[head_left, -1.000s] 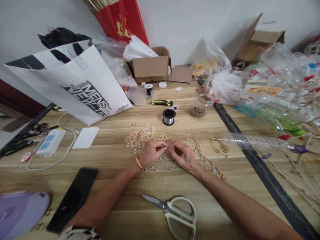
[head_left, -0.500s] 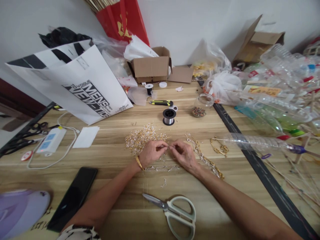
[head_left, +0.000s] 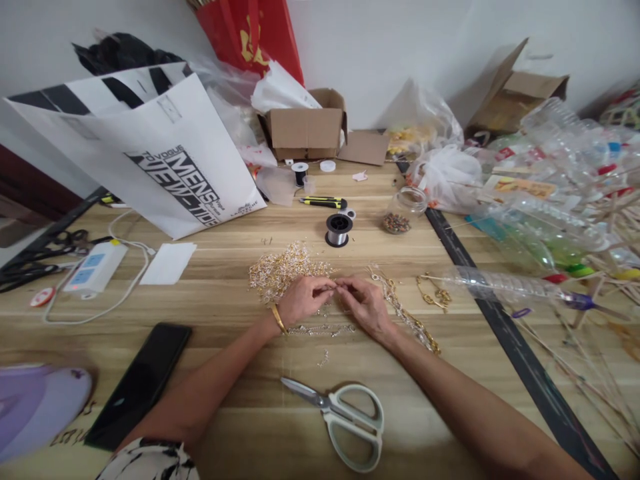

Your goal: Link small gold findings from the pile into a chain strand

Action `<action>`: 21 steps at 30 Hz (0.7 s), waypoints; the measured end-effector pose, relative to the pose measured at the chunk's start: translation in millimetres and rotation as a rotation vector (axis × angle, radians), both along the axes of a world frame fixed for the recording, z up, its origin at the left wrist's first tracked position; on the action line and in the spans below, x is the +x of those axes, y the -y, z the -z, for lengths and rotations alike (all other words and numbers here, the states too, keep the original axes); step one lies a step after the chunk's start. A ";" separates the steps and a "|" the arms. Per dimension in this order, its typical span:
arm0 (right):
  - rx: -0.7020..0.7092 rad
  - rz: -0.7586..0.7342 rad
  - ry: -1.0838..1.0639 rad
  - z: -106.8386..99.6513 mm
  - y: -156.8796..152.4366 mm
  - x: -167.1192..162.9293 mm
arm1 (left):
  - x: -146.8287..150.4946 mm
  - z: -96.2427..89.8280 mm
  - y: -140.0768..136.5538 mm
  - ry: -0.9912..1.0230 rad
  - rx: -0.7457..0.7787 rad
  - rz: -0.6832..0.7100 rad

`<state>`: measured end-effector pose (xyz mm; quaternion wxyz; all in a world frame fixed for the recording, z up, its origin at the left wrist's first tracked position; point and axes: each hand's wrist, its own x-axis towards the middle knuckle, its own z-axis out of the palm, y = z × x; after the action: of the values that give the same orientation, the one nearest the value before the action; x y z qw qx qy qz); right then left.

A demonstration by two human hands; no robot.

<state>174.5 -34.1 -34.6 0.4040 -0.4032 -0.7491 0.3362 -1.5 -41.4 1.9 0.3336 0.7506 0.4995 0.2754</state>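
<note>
Left hand (head_left: 304, 298): thumb and forefinger pressed together at the tips, over the near edge of the bead pile. Right hand (head_left: 367, 307): likewise pinched, its fingertips meeting the left's. Any piece between them is too small to make out; the tip-to-tip hold suggests something tiny needing both hands.

Bead pile (head_left: 277, 270): loose, gold and clear, heaped just beyond the left hand, probably for easy picking.

Silver chain (head_left: 320, 330): laid sideways on the desk (head_left: 240, 400), on the near side of the hands; apparently stretched out to prevent tangling.

Gold-and-silver strand (head_left: 427, 339): slanting beside the right hand, seemingly set off from the loose beads.

Spool of wire (head_left: 339, 230): standing on end beyond the hands, likely so that it does not roll.

Scissors (head_left: 325, 403): one pair, nearest the body, blades pointing left; placed, one judges, within reach yet out of the way.
</note>
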 end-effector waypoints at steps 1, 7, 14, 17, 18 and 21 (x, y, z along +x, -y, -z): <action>0.001 -0.009 -0.005 -0.4 -0.1 0.1 | 0.2 -0.4 0.3 0.012 -0.007 0.003; 0.008 -0.011 -0.030 -2.2 0.2 0.4 | 1.3 -1.0 1.4 0.178 -0.129 0.004; -0.045 -0.027 -0.121 -4.0 0.5 -0.4 | -1.7 0.8 0.5 0.208 -0.181 0.026; -0.092 -0.043 -0.158 -3.2 1.0 -1.0 | -1.2 -1.4 1.5 0.163 -0.145 0.018; -0.106 -0.046 -0.165 -2.9 1.1 -1.1 | -0.9 -2.1 1.7 0.142 -0.127 0.014; -0.130 -0.045 -0.164 -2.1 1.2 -1.4 | -0.2 -3.4 2.2 0.088 -0.083 0.014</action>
<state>173.1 -35.3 -32.5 0.4295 -0.3828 -0.6989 0.4249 -1.6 -43.6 5.3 0.3878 0.7267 0.4902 0.2848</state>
